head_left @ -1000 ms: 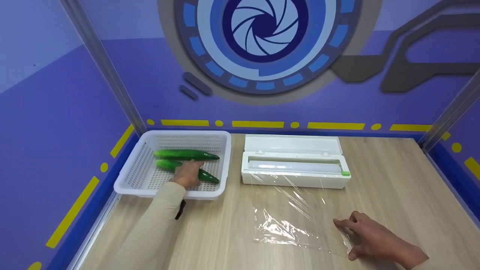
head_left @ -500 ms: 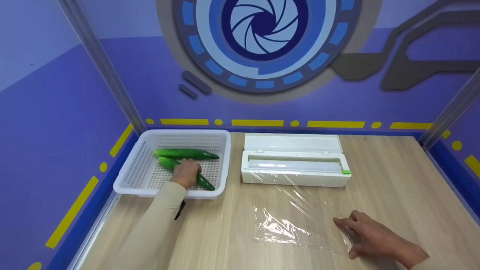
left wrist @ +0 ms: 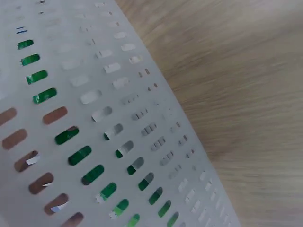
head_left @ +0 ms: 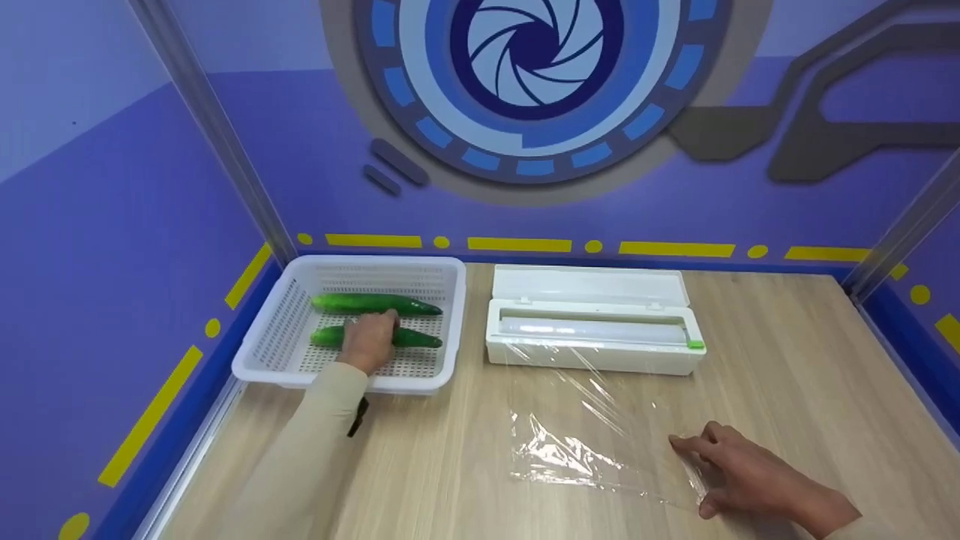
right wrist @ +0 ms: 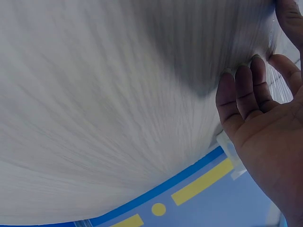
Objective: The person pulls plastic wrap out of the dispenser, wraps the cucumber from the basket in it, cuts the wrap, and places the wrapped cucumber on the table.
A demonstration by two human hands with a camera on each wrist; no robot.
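Observation:
In the head view my left hand (head_left: pixel 369 341) reaches into a white slotted basket (head_left: pixel 259 349) and grips the nearer cucumber (head_left: pixel 418 339) round its middle. A second cucumber (head_left: pixel 375 303) lies just behind it, roughly parallel. The left wrist view looks at the basket wall (left wrist: pixel 94 156) from outside; green and patches of the hand show through its slots. My right hand (head_left: pixel 757 476) rests at the right edge of a sheet of clear plastic wrap (head_left: pixel 562 450), thumb and index fingertips apart along that edge. Seen from the right wrist, the right hand's fingers (right wrist: pixel 246 94) are slightly bent.
Behind the sheet stands a white wrap dispenser (head_left: pixel 592 356), lid raised, with the roll (head_left: pixel 592 328) inside and a green slider (head_left: pixel 695 344) at its right end. The wrap runs from its front onto the wooden table (head_left: pixel 795 360). Purple-blue panels (head_left: pixel 247 150) enclose the back and sides.
The nearer cucumber has turned in my left hand: its dark end dipped toward me, then swung back, and it now lies nearly level. My right hand and the wrap stay put.

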